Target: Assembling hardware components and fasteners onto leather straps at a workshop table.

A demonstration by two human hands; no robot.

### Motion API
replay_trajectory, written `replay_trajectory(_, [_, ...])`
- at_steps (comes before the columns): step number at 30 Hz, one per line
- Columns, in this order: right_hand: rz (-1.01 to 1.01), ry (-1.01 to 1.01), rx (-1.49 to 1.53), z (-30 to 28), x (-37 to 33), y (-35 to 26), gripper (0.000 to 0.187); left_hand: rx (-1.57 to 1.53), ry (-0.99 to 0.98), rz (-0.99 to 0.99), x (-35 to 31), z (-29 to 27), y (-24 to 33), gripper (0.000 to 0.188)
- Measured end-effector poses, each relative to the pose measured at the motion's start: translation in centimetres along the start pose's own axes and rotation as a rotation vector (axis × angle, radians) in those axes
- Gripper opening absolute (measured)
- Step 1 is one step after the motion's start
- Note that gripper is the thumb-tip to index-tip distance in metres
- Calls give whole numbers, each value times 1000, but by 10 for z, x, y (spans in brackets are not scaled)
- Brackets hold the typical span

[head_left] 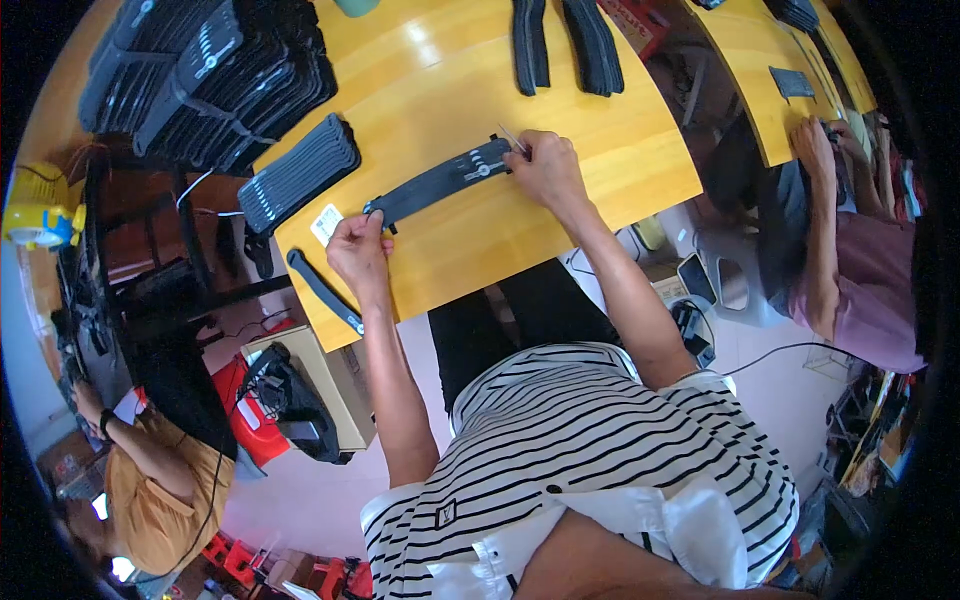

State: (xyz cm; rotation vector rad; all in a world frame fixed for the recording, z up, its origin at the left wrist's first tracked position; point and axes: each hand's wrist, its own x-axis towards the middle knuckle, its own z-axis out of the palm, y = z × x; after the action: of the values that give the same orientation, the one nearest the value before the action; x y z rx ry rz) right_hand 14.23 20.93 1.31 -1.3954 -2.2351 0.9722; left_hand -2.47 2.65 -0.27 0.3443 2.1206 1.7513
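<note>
A black flat strap [440, 185] with pale printed marks lies slantwise over the yellow table, its right end farther away. My left hand [360, 255] is closed in a pinch at the strap's left end. At the other end, my right hand [552, 172] is closed, with a thin, pale, pointed tool [510, 137] sticking out from its fingers. The tool's exact kind is too small to tell. Those right fingertips touch the strap's end or lie right against it. Small black tabs stick out at the strap's corners.
Left of the strap lie a stack of black straps [300, 172], a white label card [326, 224] and a narrow black strip [322, 290]. Large tied bundles [215, 80] stand at far left; more black pieces [590, 50] lie far right. Co-workers [165, 490] sit on both sides.
</note>
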Motion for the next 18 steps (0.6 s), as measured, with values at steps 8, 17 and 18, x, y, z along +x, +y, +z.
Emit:
replay_trajectory(8, [57, -102, -88, -8, 0, -8, 21, -48, 0, -13, 3, 0, -1, 16])
replay_trajectory(17, [17, -21, 164, -1, 6, 9, 14, 16, -19, -97, 9, -4, 5, 20])
replay_trajectory(18, [48, -82, 269, -2, 7, 10, 15, 13, -35, -121, 10, -5, 7, 21])
